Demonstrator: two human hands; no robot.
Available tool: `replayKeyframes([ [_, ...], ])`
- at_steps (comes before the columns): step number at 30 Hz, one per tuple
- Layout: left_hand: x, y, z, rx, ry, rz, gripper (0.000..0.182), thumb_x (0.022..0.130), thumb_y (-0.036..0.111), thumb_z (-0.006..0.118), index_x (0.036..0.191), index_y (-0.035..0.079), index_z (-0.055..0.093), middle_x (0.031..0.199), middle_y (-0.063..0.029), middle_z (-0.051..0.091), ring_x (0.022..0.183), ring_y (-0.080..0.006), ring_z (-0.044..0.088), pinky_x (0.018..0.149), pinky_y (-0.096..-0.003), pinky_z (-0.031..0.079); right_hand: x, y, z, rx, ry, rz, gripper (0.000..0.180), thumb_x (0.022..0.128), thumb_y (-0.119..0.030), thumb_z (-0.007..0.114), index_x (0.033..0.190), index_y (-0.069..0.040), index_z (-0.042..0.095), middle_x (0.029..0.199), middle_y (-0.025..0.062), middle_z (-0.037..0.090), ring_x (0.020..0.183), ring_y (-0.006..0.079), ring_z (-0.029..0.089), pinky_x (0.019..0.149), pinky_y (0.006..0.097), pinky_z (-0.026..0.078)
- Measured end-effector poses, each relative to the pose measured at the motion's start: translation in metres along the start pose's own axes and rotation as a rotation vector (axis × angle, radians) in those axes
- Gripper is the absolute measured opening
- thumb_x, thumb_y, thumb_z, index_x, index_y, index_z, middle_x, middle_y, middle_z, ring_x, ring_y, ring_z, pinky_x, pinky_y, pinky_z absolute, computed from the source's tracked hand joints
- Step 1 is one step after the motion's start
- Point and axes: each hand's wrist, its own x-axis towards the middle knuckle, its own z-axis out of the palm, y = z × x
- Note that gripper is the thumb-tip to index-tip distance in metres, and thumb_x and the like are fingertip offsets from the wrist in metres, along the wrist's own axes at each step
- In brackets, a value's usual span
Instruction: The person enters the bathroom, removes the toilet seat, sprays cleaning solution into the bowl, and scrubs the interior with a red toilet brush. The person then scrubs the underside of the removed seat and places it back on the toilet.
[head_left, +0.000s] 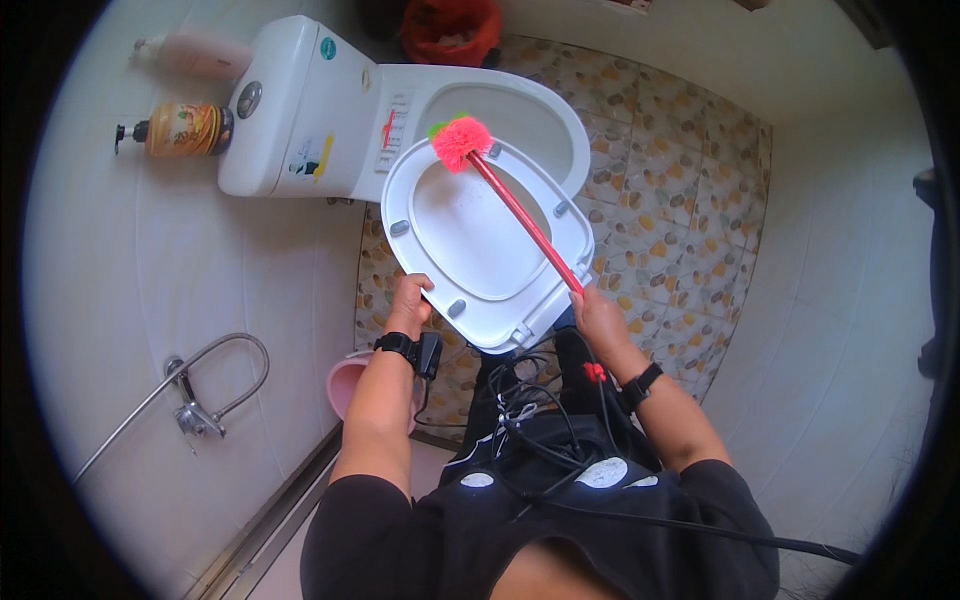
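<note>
My left hand grips the near-left edge of a white toilet seat with its lid. The seat is held tilted over the floor, off its usual place, with its underside and grey bumpers showing. Its far edge overlaps the rim of the white toilet bowl. In my right hand is the red handle of a toilet brush, beside the seat's hinge end. The pink bristle head, with some green behind it, is over the seat's far edge. Whether my right hand also bears on the seat is unclear.
On the cistern side stand an amber pump bottle and a blurred pink bottle. A red bin is beyond the bowl. A pink bucket, shower mixer and loose black cables are nearby.
</note>
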Motion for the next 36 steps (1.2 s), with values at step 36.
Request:
replayKeyframes([
  [36, 0.057, -0.044, -0.049, -0.033, -0.015, -0.198, 0.044, 0.049, -0.014, 0.045, 0.093, -0.011, 0.050, 0.092, -0.0169, 0.052, 0.086, -0.0378, 0.050, 0.070, -0.0418, 0.047, 0.026, -0.067, 0.005, -0.286, -0.426, -0.061, 0.036, 0.092, -0.034, 0.045, 0.080, 0.000, 0.050, 0.063, 0.0253, 0.058, 0.058, 0.0434, 0.058, 0.052, 0.0512, 0.046],
])
